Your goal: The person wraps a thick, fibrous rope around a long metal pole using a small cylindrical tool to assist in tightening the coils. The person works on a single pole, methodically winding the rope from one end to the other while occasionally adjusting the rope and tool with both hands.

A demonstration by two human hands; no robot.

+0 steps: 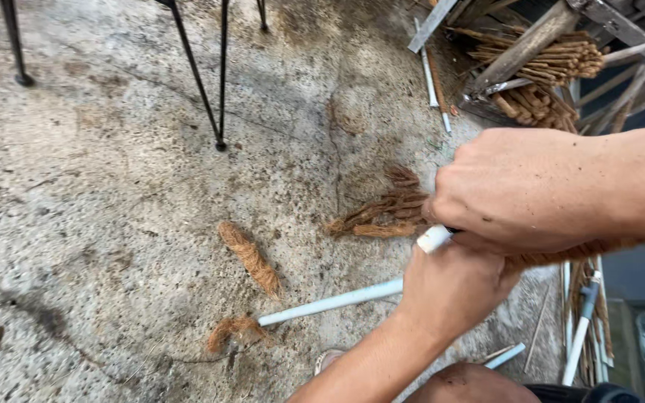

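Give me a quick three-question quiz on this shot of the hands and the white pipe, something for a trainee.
1. True or false: both hands are closed around the same white pipe.
2. What covers the part of that pipe running out toward the right edge? A) brown fibre wrap B) blue tape C) bare metal
3. What lies on the concrete floor just left of the hands?

Key
1. True: the right hand grips from above and the left hand from below, with the white end showing between them.
2. A: the fibre wrap is brown and rope-like.
3. A loose pile of fibre pieces; another white pipe lies lower down.
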